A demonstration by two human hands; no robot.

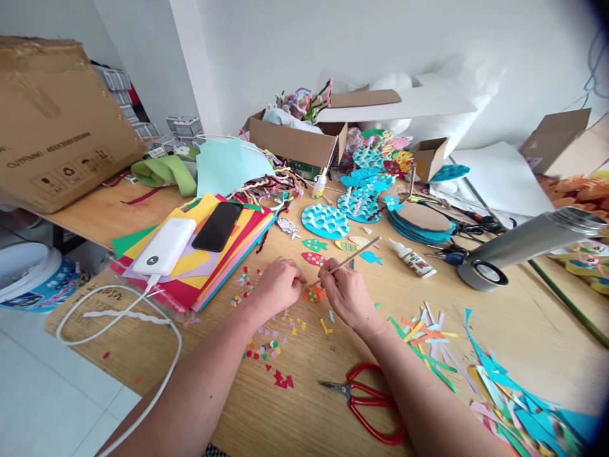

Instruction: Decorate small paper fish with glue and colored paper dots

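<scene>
My right hand [351,293] is closed around a thin wooden stick [364,245], which slants up and to the right. Its lower tip points toward my left hand [280,285]. The left fingers are curled and pinched near that tip; what they hold, if anything, is too small to make out. Between both hands an orange paper fish [314,294] lies on the table. Just above it are a red dotted fish [313,258], a green fish [314,245] and a blue fish [371,257]. Tiny paper shapes [269,349] are scattered below my left hand.
Red-handled scissors [375,403] lie beside my right forearm. A glue bottle [413,259] and a metal flask [533,238] are to the right. Paper strips [514,393] spread at lower right. Coloured sheets [228,266] carry a phone [217,226] and a white power bank [165,246].
</scene>
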